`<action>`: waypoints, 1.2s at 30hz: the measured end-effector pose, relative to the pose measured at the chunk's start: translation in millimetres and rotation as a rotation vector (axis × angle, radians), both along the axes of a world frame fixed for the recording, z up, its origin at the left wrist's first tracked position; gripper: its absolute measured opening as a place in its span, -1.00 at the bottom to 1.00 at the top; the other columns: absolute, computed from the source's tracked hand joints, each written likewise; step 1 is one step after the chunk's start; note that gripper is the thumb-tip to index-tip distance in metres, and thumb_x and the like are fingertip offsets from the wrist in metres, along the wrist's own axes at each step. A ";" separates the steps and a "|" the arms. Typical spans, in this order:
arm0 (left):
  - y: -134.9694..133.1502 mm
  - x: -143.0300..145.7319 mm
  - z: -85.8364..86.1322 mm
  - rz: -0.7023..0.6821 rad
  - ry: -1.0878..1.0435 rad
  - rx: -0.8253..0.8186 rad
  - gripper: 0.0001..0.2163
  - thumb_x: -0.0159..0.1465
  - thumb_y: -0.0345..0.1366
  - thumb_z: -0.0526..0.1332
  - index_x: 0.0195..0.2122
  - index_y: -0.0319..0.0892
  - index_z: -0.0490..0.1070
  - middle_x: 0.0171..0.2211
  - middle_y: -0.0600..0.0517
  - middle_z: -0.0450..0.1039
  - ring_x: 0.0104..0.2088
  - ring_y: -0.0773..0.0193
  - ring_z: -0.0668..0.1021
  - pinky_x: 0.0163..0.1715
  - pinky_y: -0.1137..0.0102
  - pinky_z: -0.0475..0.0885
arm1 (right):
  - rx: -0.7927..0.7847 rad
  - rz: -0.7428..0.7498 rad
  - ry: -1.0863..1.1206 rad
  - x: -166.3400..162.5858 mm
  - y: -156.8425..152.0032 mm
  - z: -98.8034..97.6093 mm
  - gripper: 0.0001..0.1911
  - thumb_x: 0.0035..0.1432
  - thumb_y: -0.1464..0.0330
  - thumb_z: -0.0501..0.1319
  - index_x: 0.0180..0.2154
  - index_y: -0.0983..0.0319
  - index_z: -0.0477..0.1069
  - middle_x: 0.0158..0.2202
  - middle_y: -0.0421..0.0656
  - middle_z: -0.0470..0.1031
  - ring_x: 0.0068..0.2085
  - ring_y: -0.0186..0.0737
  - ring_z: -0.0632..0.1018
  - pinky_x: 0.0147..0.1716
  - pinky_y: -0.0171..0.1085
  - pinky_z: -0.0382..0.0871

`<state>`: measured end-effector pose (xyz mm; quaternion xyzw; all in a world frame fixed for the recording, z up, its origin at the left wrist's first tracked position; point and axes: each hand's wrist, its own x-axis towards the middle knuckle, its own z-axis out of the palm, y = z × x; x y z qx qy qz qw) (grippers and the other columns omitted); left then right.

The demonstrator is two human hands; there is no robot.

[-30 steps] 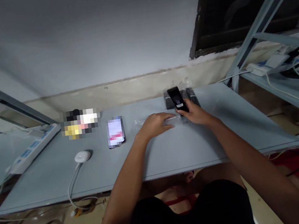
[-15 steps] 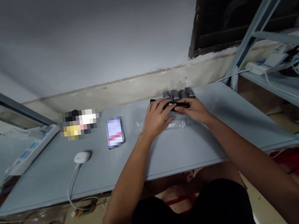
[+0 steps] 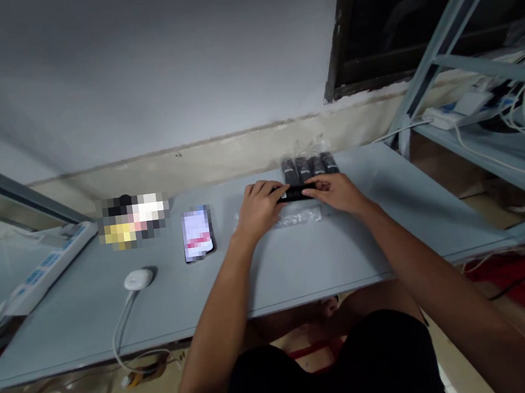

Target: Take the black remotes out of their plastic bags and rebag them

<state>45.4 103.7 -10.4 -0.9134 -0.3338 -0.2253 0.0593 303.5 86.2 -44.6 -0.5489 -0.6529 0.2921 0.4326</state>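
Note:
My left hand (image 3: 260, 207) and my right hand (image 3: 336, 192) both grip a slim black device (image 3: 296, 192), held level between them just above the grey table (image 3: 299, 262). Each hand closes on one end, so only its middle shows. Under the hands lies a clear plastic bag (image 3: 296, 218), flat on the table. Behind the device, a row of several black devices in clear wrapping (image 3: 309, 166) lies at the table's far edge.
A phone (image 3: 197, 234) lies left of my hands, and a white round puck with a cable (image 3: 137, 279) further left. A blurred-out box (image 3: 132, 217) and a power strip (image 3: 44, 269) are at the left. Metal shelving with cables (image 3: 485, 99) stands at the right.
My right hand held the black device upright; it has been laid level and my left hand has left the plastic bag to grip its other end. The view drifted slightly.

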 end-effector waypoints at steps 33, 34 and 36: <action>14.8 -22.1 -2.6 0.176 -0.026 -0.166 -0.60 0.36 -0.38 0.30 0.22 -0.02 0.48 0.15 -0.05 0.55 0.14 -0.04 0.49 0.11 0.06 0.41 | 0.107 0.092 0.107 28.6 15.7 -18.2 -0.57 0.00 0.35 0.52 -0.03 0.09 0.65 -0.03 -0.08 0.61 -0.07 -0.02 0.65 0.04 0.08 0.61; 15.3 -22.3 -3.0 0.171 -0.028 -0.166 -0.60 0.36 -0.38 0.31 0.22 -0.02 0.48 0.14 -0.05 0.55 0.14 -0.04 0.49 0.11 0.06 0.41 | 0.101 0.086 0.106 28.5 15.7 -18.0 -0.54 -0.01 0.35 0.52 -0.01 0.08 0.64 -0.03 -0.07 0.62 -0.07 -0.01 0.66 0.04 0.09 0.61; 16.4 -22.8 -4.1 0.159 -0.035 -0.163 -0.61 0.36 -0.38 0.31 0.21 -0.03 0.48 0.14 -0.05 0.56 0.13 -0.04 0.49 0.12 0.06 0.41 | 0.090 0.077 0.102 28.4 15.5 -17.5 -0.50 0.00 0.38 0.52 0.03 0.08 0.63 -0.03 -0.05 0.63 -0.07 -0.01 0.66 0.03 0.09 0.61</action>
